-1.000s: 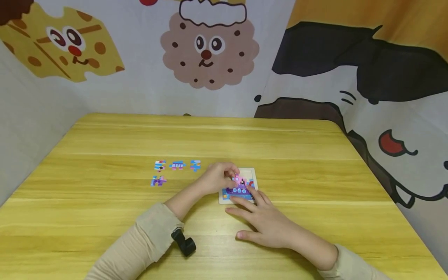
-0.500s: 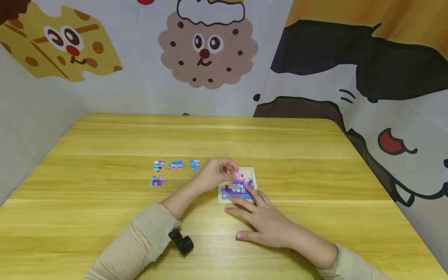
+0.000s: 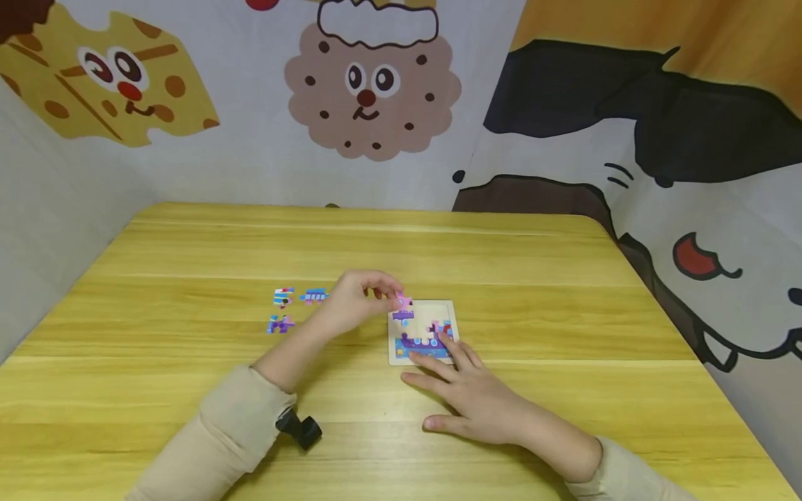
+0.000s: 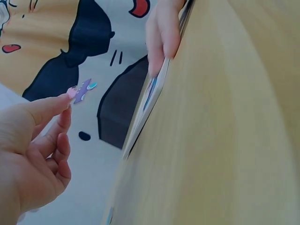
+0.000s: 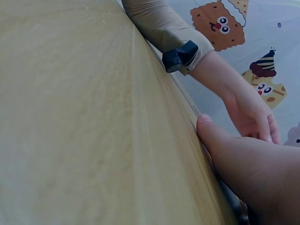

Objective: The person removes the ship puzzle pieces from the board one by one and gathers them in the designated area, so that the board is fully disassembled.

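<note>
Between thumb and fingertip my left hand (image 3: 358,300) pinches a pink and purple jigsaw piece (image 3: 404,310), raised over the upper left corner of the puzzle board (image 3: 456,334). In the left wrist view the piece (image 4: 82,92) sticks out from the fingertips, apart from the board. My right hand (image 3: 473,396) lies with spread fingers, its longer fingertips resting on the board's lower right part. Joined pieces (image 3: 418,348) with a purple and blue picture fill the board's lower part; its upper part is bare. In the right wrist view the right hand (image 5: 253,164) hides the board.
On the table (image 3: 219,390), left of the board, lie several loose pieces, among them a blue one (image 3: 315,296), a striped one (image 3: 284,298) and a purple one (image 3: 279,324). A black strap device (image 3: 301,430) hangs at my left cuff. A cartoon-printed curtain (image 3: 250,139) stands behind.
The left hand has lifted the pink and purple piece off the middle of the board and carried it left and up, covering one loose blue piece. The right hand stays put.
</note>
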### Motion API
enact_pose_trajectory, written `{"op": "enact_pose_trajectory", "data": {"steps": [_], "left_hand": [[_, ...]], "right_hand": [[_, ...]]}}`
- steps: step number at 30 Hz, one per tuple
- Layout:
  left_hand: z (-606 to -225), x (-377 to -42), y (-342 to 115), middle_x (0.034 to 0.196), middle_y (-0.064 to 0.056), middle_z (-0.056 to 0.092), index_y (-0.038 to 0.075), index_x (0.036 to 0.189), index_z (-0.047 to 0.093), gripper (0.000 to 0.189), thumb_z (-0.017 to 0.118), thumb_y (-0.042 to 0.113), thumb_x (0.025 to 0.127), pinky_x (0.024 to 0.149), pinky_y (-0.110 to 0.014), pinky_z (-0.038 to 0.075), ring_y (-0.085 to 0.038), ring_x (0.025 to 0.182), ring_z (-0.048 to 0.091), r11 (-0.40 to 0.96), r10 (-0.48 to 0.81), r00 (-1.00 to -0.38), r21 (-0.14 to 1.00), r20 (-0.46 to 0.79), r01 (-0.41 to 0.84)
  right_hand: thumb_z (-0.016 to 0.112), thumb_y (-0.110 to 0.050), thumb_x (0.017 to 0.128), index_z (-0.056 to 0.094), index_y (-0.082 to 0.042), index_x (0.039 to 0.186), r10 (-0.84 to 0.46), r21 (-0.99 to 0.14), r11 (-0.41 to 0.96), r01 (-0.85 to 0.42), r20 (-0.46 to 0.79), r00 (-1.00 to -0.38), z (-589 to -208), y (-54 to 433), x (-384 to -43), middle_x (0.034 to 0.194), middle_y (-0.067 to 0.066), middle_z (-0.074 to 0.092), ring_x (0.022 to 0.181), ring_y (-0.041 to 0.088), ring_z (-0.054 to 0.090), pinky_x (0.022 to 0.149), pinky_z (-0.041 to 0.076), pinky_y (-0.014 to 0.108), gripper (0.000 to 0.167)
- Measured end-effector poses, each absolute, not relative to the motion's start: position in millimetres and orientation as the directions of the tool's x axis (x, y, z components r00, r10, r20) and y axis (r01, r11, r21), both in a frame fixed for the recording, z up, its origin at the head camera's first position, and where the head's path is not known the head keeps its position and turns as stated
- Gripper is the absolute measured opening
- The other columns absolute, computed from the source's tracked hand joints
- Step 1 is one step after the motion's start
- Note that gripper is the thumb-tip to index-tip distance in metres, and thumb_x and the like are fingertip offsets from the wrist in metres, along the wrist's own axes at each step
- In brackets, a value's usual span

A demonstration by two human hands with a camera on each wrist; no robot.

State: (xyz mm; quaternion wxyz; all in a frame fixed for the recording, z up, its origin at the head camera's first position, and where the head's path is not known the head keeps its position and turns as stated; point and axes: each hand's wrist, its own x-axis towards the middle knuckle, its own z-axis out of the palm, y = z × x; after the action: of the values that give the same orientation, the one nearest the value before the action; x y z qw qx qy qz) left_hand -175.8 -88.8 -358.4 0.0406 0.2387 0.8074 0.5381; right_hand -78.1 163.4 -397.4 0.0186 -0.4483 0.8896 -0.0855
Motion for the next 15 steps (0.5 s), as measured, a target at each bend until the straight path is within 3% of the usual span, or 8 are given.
{"op": "enact_pose_trajectory", "data": {"steps": [15], "left_hand": [[-350.6,-167.6,-141.5,0.084,-0.001,0.067,0.003,0.099,0.072,0.019,0.075,0.012,0.082,0.062,-0.031,0.042,-0.023,0.074,0.052,0.368,0.426,-0.897,0.883,0.117,0.29]], "right_hand": [[0.041,-0.061,0.093,0.029,-0.032,0.151,-0.799,-0.165,0.587,-0.792,0.039,-0.6,-396.3,162.8,-77.6,0.158,-0.005,0.016,0.141,0.043,-0.002,0.108,0.008,0.061,0.065]]}}
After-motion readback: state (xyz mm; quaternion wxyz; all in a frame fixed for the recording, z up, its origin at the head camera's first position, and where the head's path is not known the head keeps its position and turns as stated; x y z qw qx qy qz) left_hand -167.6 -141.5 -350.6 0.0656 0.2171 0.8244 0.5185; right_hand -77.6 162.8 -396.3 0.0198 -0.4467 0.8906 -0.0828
